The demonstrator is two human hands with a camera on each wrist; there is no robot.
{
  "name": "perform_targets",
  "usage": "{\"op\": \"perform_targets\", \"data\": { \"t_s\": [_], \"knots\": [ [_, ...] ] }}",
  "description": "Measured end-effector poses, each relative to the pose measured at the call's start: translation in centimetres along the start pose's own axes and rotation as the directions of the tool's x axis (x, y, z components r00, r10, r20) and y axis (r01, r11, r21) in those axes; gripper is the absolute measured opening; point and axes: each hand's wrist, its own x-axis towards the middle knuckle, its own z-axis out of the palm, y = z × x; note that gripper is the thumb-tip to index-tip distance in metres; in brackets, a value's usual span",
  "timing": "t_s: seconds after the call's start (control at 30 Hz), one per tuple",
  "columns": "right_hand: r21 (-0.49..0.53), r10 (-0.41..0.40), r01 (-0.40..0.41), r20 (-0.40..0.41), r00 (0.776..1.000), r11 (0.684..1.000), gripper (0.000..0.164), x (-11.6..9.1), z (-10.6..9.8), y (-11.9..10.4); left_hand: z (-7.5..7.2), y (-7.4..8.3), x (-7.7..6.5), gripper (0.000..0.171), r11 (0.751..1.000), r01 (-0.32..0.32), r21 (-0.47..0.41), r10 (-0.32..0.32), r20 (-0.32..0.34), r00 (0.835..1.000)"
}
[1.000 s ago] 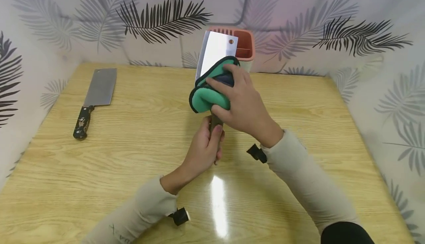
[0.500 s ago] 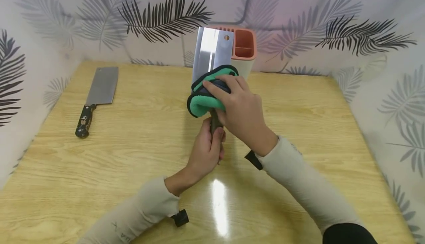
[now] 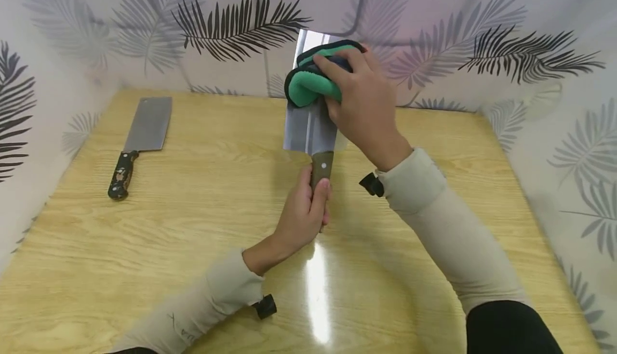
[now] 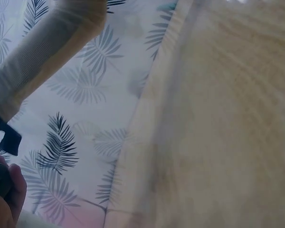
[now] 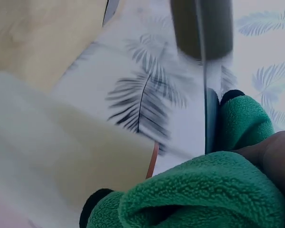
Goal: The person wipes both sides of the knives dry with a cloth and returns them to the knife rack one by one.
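My left hand (image 3: 300,212) grips the brown wooden handle of a cleaver (image 3: 303,129), whose shiny blade points away from me above the table. In the left wrist view, only part of that hand (image 4: 16,190) shows at the lower left edge. A folded green cloth (image 3: 308,89) with black edging is wrapped over the upper blade, and my right hand (image 3: 368,105) holds it there with bent fingers. Close up in the right wrist view, the cloth (image 5: 204,190) lies on both sides of the thin blade edge. The blade's middle is hidden by the cloth.
A second cleaver (image 3: 147,123) with a dark patterned handle lies on the left of the wooden table (image 3: 202,225). A pale holder (image 5: 66,147) with an orange rim stands behind my hands, mostly hidden in the head view. Leaf-print fabric (image 3: 482,65) surrounds the table.
My right hand has slid the cloth from near the handle up toward the blade's far end, baring the lower blade and handle top. The left hand keeps its grip, nearly in place.
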Motion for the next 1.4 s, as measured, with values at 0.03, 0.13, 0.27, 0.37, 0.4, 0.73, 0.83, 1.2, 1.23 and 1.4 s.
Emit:
{"op": "perform_targets", "data": {
  "t_s": [0.03,0.13,0.27,0.37,0.4,0.73,0.83,1.2,1.23,1.4],
  "knots": [
    [-0.007,-0.014,0.014,-0.009,1.000,1.000,0.042,-0.2,0.0,-0.3,-0.2,0.0,0.4,0.021,1.000,-0.015,0.005,0.015,-0.001,1.000],
    [-0.024,-0.057,0.056,-0.023,0.998,0.998,0.041,-1.2,0.0,-1.4,-0.9,0.2,1.4,0.024,0.999,-0.037,0.009,0.037,-0.006,0.999],
    [-0.008,-0.076,0.075,-0.024,0.997,0.997,0.040,-2.4,0.1,-2.7,-1.7,0.5,2.3,0.026,0.998,-0.066,0.017,0.066,-0.006,0.998],
    [0.003,-0.065,0.065,-0.016,0.998,0.998,0.042,-2.6,0.1,-3.1,-2.0,0.6,2.8,0.026,0.996,-0.085,0.033,0.085,-0.009,0.996],
    [0.000,-0.060,0.060,-0.013,0.998,0.998,0.042,-2.5,0.1,-3.2,-2.1,0.7,2.9,0.026,0.995,-0.088,0.039,0.089,-0.012,0.996],
    [0.013,0.029,-0.029,-0.017,0.999,1.000,0.045,1.3,-0.6,-1.6,-1.6,0.9,2.0,0.023,0.999,-0.052,0.000,0.052,-0.007,0.999],
    [0.013,0.071,-0.071,-0.032,0.997,0.997,0.044,2.8,-1.0,-0.6,-1.3,0.9,1.4,0.023,0.999,-0.037,0.004,0.037,0.012,0.999],
    [-0.025,0.018,-0.018,-0.015,1.000,1.000,0.044,1.3,-0.8,-0.9,-1.6,1.1,2.1,0.025,0.999,-0.034,0.006,0.034,0.016,0.999],
    [-0.026,0.004,-0.004,-0.012,1.000,1.000,0.044,0.8,-0.7,-1.2,-1.8,1.1,2.3,0.025,0.999,-0.036,0.008,0.036,0.013,0.999],
    [-0.025,-0.047,0.047,-0.008,0.999,0.999,0.043,-1.7,-0.1,-2.8,-2.4,0.7,2.6,0.027,0.999,-0.040,0.032,0.040,0.007,0.999]
  ]
}}
